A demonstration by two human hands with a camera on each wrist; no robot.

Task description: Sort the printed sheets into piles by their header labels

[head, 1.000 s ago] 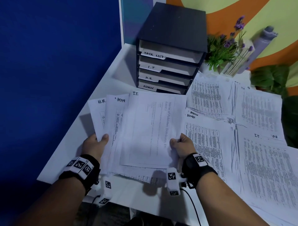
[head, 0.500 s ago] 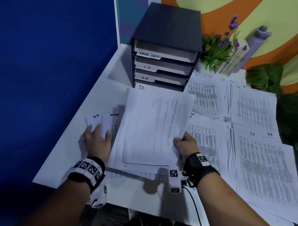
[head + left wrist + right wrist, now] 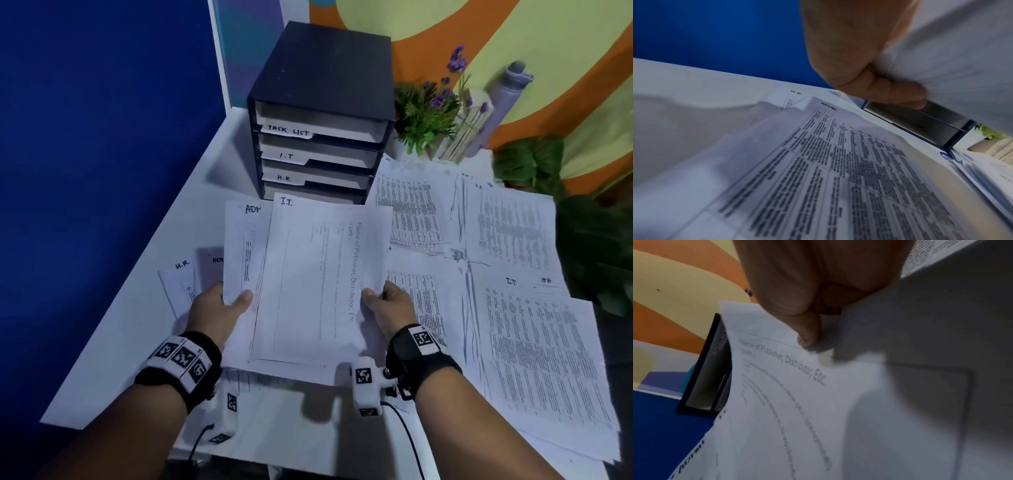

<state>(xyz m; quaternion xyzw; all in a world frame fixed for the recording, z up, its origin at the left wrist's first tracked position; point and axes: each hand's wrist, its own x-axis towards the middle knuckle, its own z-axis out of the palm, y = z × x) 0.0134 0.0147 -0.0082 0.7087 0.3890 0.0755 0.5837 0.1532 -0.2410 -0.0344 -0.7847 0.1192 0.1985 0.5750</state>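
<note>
I hold a small stack of printed sheets above the white table. The top sheet (image 3: 315,274) is headed "I.T."; my right hand (image 3: 383,301) pinches its right edge, thumb on top, as the right wrist view (image 3: 809,331) also shows. Behind it a sheet headed "ADM" (image 3: 245,246) sticks out to the left, and my left hand (image 3: 222,305) pinches it, fingers curled under (image 3: 890,91). On the table at left lie a sheet headed "H.R." (image 3: 178,284) and another sheet (image 3: 209,267) partly over it.
A black drawer unit (image 3: 322,113) labelled TASK LIST, I.T. and H.R. stands at the back. Several printed sheets (image 3: 513,325) cover the table's right half. A potted plant (image 3: 428,113) and a grey roll (image 3: 507,89) stand behind them. A blue wall runs along the left.
My left hand left the sheets lying on the table at left and came up to take the ADM sheet. The held stack now stands higher and more upright in front of the drawers.
</note>
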